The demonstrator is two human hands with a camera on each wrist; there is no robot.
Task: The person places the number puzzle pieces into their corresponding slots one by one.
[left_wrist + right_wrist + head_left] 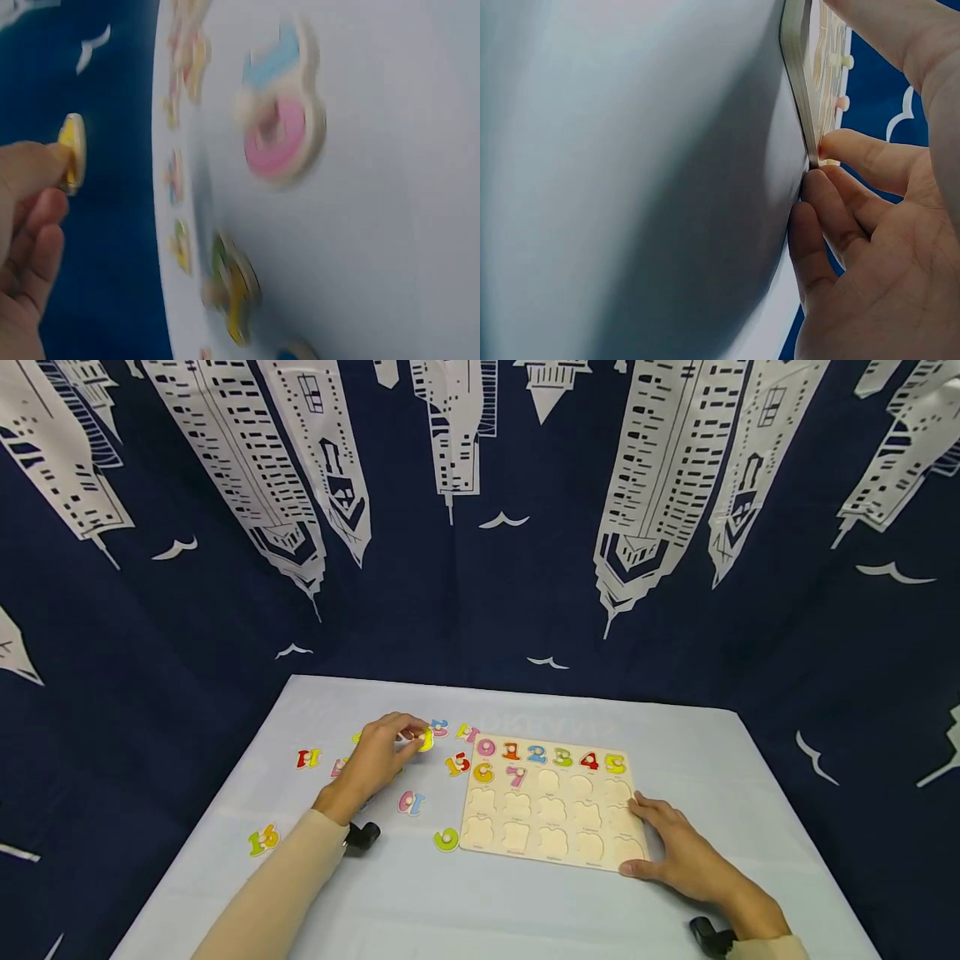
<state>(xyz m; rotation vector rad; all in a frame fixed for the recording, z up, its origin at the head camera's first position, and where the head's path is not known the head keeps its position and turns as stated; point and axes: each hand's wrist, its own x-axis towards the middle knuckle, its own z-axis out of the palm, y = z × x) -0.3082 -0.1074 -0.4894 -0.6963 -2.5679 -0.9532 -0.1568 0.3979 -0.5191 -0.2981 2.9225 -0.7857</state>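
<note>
Left hand (378, 753) pinches a yellow number piece (426, 740) just left of the puzzle board (551, 806); right hand (678, 852) rests flat, fingers relaxed, on the board's near right corner.

Open cloth at six o'clock, clutter at ten
Loose number pieces (411, 802) crowd the puzzle board's (551, 839) nine-to-eleven side; the table (465, 902) lies bare toward six.

Pale blue worktop (525, 910) bearing a wooden number board (551, 802) at centre right. Loose coloured number pieces (263, 840) lie scattered on it, left of the board.
</note>
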